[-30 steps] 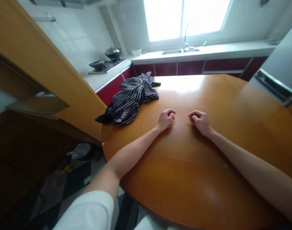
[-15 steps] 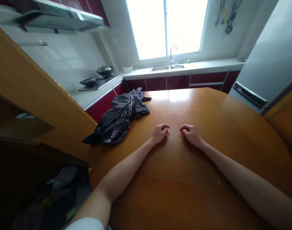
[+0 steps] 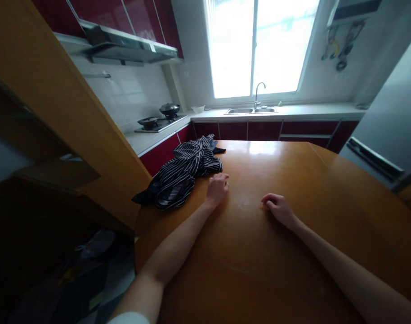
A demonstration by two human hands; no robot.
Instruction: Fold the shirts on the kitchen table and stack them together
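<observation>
A crumpled garment of black cloth with white stripes [image 3: 188, 168] lies on the left part of the wooden table [image 3: 276, 166]. Just right of its edge is my left hand [image 3: 218, 186], fingers loosely curled in, with no object showing in them. A small strip of tabletop seems to separate that hand from the cloth. My right hand [image 3: 279, 209] rests on the table farther right, its fingers folded toward the palm and nothing visible inside.
A wooden partition [image 3: 100, 153] stands left of the table. Behind are a stove [image 3: 161, 125] with a lidded pan [image 3: 170, 109], a sink [image 3: 241, 110] under the window, and dark red cabinets [image 3: 232, 131]. A fridge [image 3: 387, 117] stands at the right.
My left hand has moved left, toward the striped garment, and away from my right hand. The right hand stays curled on the table. The camera view has turned left and up a little.
</observation>
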